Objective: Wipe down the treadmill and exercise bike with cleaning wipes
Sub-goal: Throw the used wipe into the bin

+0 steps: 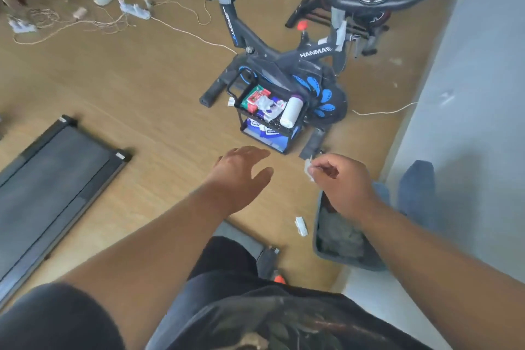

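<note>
Looks like the supply-grabbing step: left hand (pixel 241 176) reaches, fingers loosely spread and empty, toward the black caddy (pixel 270 119) beside the dark HANMA exercise bike (pixel 284 60), right hand (pixel 338 182) pinches a white scrap (pixel 308 170), so next probably means pulling a fresh wipe.

A smooth, matt wood-look finish was shown by the floor (pixel 159 88). Beside the wire cart (pixel 270 119), the exercise bike (pixel 284 57) was finished in matt black painted metal, with glossy blue plastic on its flywheel. The cart itself was made of thin black metal. The treadmill (pixel 54 179) belt, left of the cart, looked dull, rubbery and grey.
</note>
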